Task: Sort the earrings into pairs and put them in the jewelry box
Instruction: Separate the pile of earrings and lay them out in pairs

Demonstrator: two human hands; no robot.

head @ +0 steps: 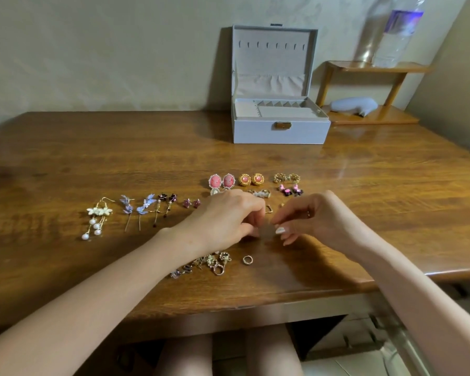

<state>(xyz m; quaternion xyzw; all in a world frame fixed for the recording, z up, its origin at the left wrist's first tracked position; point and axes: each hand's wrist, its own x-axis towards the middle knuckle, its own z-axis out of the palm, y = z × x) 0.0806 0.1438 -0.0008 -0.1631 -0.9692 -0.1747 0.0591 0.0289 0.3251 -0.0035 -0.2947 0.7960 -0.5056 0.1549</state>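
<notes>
Near the front middle of the wooden table [92, 158], the left hand [225, 217] and the right hand [319, 217] meet, fingers curled in, both pinching a small grey piece [267, 232] between them; it is blurred, possibly an earring. Paired earrings lie in rows beyond and to the left: pearl drop earrings [97, 215], blue flower drops [136, 207], pink oval earrings [221, 181], gold round studs [251, 179]. An unsorted heap [209, 263] lies by the left wrist, a small gold hoop [247, 259] just beside it. The jewelry box [281, 131] stands open at the back, lid upright, well apart from the hands.
</notes>
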